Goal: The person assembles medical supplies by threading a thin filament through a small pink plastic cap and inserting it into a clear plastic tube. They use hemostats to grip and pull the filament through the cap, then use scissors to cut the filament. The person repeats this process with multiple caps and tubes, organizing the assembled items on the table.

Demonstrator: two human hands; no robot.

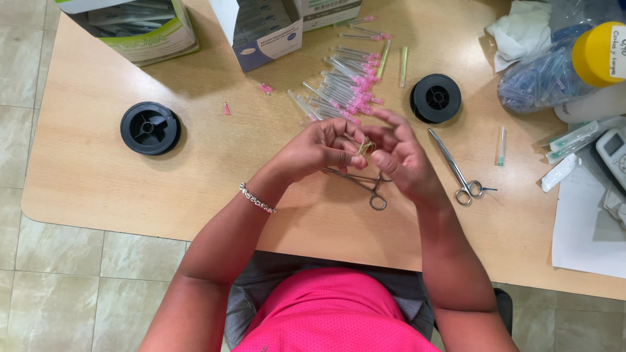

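While my left hand (319,148) and right hand (398,153) pinch one small loop of pale thread (366,147) between them above the table (85,163), I count two black spools (150,128), two metal forceps (456,169), three open boxes (264,29), and a pile of pink-capped needles (345,81) too dense to count

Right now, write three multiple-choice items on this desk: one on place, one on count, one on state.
1. Where do the scissors lie?
A. right of the hands
B. in a box
C. on the floor

2. How many black spools?
A. one
B. two
C. four

3. The hands are
A. flat and apart
B. together over the clamp
C. under the table

Key: 1 A, they lie beside the right hand. 2 B, the left spool and the right spool. 3 B, the left hand meets the right hand above it.
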